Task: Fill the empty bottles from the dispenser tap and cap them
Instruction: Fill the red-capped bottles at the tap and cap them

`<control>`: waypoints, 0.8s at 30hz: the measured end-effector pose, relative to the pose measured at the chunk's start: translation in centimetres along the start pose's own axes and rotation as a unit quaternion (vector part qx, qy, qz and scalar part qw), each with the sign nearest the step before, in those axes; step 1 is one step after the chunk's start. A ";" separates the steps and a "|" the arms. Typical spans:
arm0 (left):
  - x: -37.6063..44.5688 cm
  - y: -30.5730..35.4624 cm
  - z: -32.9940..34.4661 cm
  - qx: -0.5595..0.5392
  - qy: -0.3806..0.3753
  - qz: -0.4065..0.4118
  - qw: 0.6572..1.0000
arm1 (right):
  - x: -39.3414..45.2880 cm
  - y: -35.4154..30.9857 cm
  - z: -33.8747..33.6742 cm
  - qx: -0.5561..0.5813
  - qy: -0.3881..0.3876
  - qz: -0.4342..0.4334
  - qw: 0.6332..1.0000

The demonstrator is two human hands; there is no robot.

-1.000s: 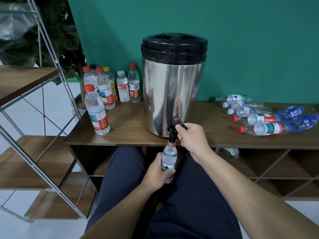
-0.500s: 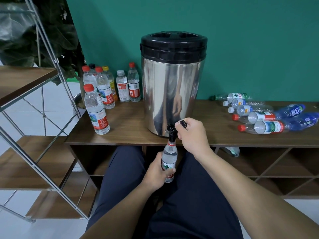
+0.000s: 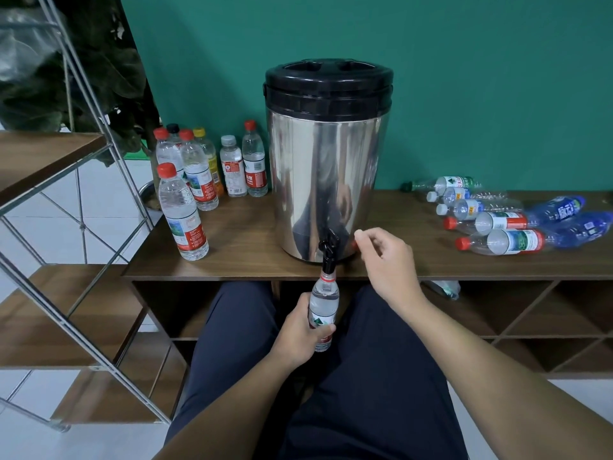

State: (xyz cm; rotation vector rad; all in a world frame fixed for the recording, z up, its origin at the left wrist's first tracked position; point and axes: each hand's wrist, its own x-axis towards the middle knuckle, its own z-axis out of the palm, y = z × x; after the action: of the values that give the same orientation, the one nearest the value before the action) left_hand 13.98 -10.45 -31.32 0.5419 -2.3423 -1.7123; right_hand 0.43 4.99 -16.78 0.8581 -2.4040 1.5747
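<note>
A steel dispenser [image 3: 328,167] with a black lid stands on the wooden table [image 3: 238,257]. Its black tap [image 3: 328,250] hangs over the front edge. My left hand [image 3: 298,336] grips a clear bottle [image 3: 323,298] with a red-and-white label, uncapped, its mouth right under the spout. The bottle looks nearly full. My right hand [image 3: 388,260] hovers just right of the tap with loosely curled fingers, off the lever and holding nothing. A small red thing [image 3: 353,244], partly hidden by its fingers, lies at the dispenser's base.
Several capped upright bottles [image 3: 205,174] stand left of the dispenser, one nearer the front [image 3: 182,214]. Several bottles [image 3: 497,224] lie on their sides at the right. A metal-framed wooden shelf [image 3: 83,227] stands at the left. My legs sit below the table edge.
My right hand has let go of the tap lever and drawn away to the right. The bottle stays under the spout in my left hand.
</note>
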 end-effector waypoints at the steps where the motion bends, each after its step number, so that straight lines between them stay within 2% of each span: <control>1: 0.0 0.0 0.0 0.001 -0.001 -0.002 1.000 | 0.6 1.5 -0.2 -0.054 0.013 -0.011 0.998; 2: -0.1 0.0 -0.1 0.001 -0.002 -0.003 1.000 | 1.0 2.9 -0.4 -0.115 0.003 -0.017 0.993; 5: -0.3 0.2 -0.3 0.002 -0.006 -0.011 1.000 | 2.0 5.8 -1.4 -0.252 -0.103 0.019 0.962; 10: -0.6 0.1 -0.7 0.010 -0.010 -0.015 1.000 | 3.0 6.9 -1.5 -0.316 -0.179 0.039 0.931; 18: -0.9 -0.2 -0.8 0.024 -0.022 -0.011 0.999 | 2.5 7.3 -1.0 -0.282 -0.158 0.028 0.946; 24: -1.4 -0.3 -0.7 0.037 -0.031 0.009 0.999 | -0.2 3.7 -0.2 -0.136 -0.187 -0.028 0.972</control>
State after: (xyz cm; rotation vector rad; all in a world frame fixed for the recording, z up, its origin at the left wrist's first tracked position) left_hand 15.53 -10.56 -31.31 0.4854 -2.4545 -1.6624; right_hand -1.38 6.34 -19.70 1.2402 -2.7299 1.1021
